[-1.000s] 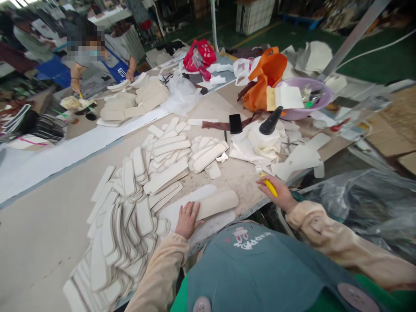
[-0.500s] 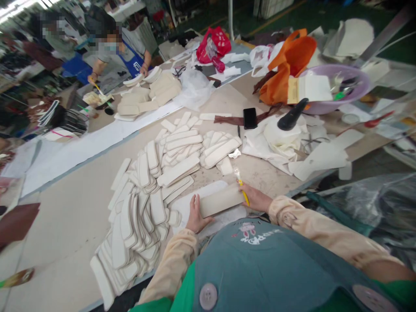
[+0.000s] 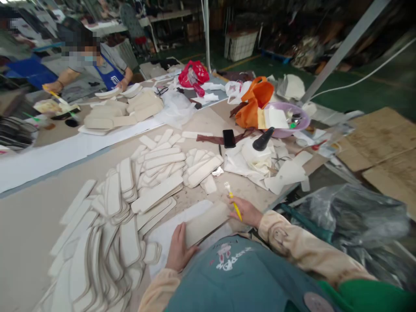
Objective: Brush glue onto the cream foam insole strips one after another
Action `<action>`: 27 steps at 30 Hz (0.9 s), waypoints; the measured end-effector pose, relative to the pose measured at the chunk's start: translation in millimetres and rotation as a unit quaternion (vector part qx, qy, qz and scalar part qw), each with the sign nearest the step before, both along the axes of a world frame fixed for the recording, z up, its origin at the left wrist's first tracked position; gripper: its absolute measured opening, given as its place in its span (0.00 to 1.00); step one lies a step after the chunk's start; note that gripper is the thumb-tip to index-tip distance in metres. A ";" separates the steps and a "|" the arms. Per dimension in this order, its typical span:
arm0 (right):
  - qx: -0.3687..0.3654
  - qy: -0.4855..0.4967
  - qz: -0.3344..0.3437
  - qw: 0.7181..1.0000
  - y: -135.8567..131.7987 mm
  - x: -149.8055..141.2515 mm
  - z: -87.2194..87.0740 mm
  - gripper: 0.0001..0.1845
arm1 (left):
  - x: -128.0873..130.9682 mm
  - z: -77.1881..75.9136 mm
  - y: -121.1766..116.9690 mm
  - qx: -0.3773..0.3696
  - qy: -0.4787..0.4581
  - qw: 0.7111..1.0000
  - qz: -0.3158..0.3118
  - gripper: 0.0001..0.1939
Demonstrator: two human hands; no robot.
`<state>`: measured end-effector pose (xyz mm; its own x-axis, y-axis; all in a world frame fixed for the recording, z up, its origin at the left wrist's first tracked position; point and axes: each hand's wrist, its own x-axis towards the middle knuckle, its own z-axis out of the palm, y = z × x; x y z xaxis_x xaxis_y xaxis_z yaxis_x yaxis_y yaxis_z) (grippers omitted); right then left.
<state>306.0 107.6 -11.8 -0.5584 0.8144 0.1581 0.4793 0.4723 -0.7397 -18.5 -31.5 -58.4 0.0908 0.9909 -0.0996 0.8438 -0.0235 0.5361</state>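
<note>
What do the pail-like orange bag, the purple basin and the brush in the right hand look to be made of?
Orange bag: likely soft fabric, matte; it slumps in folds.
Purple basin: probably plastic, smooth and slightly glossy, thin-rimmed.
Brush in the right hand: handle seemingly yellow plastic, evenly coloured; bristle material unclear.

desk point(image 3: 35, 190) | pale strips point(image 3: 123, 208) piled; phone point(image 3: 229, 138), orange bag point(image 3: 255, 104), purple basin point(image 3: 300, 117), white sheet point(image 3: 55, 160)

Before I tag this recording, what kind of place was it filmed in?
Probably a workshop or small factory floor: many cut beige pieces are heaped on a long worktable, a co-worker in a blue apron works across it, and more worktables stand behind.
</note>
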 end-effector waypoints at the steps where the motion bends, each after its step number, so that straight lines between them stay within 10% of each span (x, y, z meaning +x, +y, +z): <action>1: -0.016 0.014 -0.045 0.999 4.5 12.4 8.1 0.17 | -0.5 -0.6 0.5 0.005 0.013 1.000 -0.011 0.52; 8: -0.113 0.149 -0.384 0.904 63.1 114.9 47.0 0.22 | -1.0 1.1 5.9 0.007 0.055 0.998 -0.031 0.46; 27: -0.215 0.027 -0.412 0.885 148.1 154.5 6.3 0.20 | -9.0 12.2 -14.9 0.013 0.085 0.994 0.069 0.42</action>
<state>460.4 255.8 -5.4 0.2516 0.9329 -0.2579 0.4886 -0.3524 -0.7982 -27.5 -46.4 -46.1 -0.0630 0.9950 -0.0770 0.9184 0.0880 0.3858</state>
